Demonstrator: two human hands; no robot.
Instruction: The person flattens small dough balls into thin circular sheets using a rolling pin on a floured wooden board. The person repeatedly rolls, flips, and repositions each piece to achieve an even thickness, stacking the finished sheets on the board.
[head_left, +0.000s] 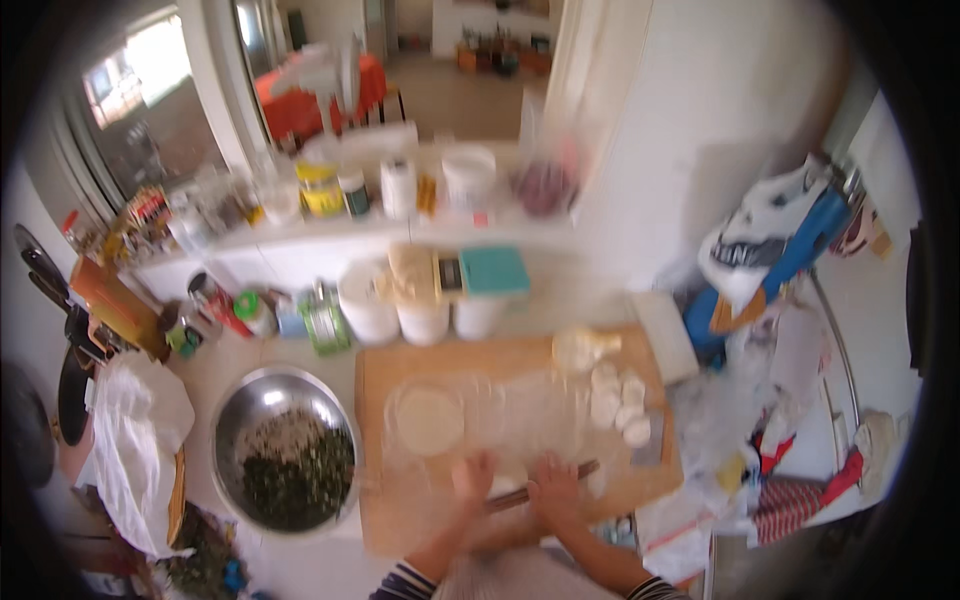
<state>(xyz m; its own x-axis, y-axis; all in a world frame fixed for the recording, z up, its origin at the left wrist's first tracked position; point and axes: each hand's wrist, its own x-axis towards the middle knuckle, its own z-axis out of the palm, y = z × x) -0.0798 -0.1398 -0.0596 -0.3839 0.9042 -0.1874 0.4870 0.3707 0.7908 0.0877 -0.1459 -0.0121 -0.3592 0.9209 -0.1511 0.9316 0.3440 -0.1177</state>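
Both of my hands are over a wooden board, blurred by motion. My right hand presses on a thin dark rolling pin, its fingers stretched forward past the stick. Under and behind the pin lies a small pale piece of dough. Close to the left side of that dough is my left hand; whether its fingers pinch the edge is too blurred to see. Beyond it a rolled round dough sheet lies flat. Several small dough pieces sit on the board's right, below a larger dough lump.
Left of the board stands a steel bowl with chopped greens. A metal scraper blade lies by the dough pieces. White tubs and a turquoise box line the back. A white cloth bag is far left, plastic bags right.
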